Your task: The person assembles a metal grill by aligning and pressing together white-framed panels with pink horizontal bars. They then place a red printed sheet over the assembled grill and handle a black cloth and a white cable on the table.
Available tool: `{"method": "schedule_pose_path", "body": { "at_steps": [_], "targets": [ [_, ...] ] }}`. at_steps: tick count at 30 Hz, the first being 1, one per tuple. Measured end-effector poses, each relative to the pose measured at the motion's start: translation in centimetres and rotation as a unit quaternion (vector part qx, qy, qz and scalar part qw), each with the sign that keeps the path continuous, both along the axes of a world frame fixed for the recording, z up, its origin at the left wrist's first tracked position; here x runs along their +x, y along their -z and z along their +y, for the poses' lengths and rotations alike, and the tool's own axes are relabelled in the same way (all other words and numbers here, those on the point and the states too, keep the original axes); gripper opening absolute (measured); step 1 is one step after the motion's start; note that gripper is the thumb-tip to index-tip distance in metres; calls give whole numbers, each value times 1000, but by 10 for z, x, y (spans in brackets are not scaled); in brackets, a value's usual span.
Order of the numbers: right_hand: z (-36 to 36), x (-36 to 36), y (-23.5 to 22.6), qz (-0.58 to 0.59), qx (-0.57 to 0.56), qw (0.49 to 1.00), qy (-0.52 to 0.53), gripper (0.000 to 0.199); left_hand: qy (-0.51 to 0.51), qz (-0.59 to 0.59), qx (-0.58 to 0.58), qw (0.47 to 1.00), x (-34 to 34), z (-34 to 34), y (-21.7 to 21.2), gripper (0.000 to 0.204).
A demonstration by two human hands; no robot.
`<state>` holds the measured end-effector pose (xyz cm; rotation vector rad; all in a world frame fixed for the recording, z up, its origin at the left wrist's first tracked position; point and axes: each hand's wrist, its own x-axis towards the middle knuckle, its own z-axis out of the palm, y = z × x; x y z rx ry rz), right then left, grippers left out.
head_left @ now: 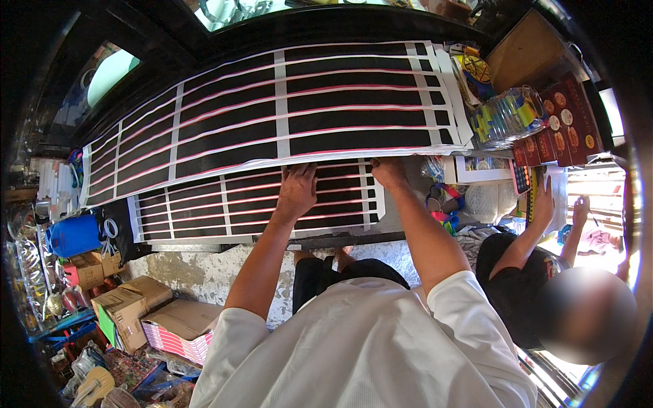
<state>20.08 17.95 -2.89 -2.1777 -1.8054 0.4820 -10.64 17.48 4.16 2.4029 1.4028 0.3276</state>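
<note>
A stack of large sheets (354,105), black with white and pink lines and grey bands, lies on the bench and overhangs a second striped sheet (258,204) nearer me. My left hand (298,189) rests on the nearer sheet, palm down, fingers stretched toward the stack's front edge. My right hand (389,173) is at the nearer sheet's far right corner, its fingers closed on the edge just below the stack. The right fingertips are partly hidden. Both sheets lie roughly parallel.
Clear plastic jars (507,119), dark red boxes (561,129) and a calculator (522,180) crowd the right end. At lower left are cardboard boxes (129,302) and a blue container (75,234). Another person's hand (543,204) and arms are close on my right.
</note>
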Motion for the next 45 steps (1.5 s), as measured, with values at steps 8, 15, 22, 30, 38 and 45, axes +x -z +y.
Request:
{"method": "schedule_pose_path", "body": {
  "at_steps": [8,15,22,30,38,45],
  "targets": [
    [-2,-2,-16,37,-15,999,15,46,2,19,24,1000,0,-1,4,46],
    [0,-2,-10,19,-14,1000,14,45,24,6,-5,1000,18,2,0,44],
    [3,4,-3,48,-29,998,10,46,23,-18,0,1000,15,3,3,45],
    [1,-2,-17,15,-14,1000,2,43,14,-21,49,998,13,-2,6,47],
    [1,2,-9,40,-36,998,9,44,-52,-39,47,997,-5,6,8,38],
    [0,1,-11,37,6,999,-4,40,-44,-51,97,993,-15,24,18,31]
  ]
}}
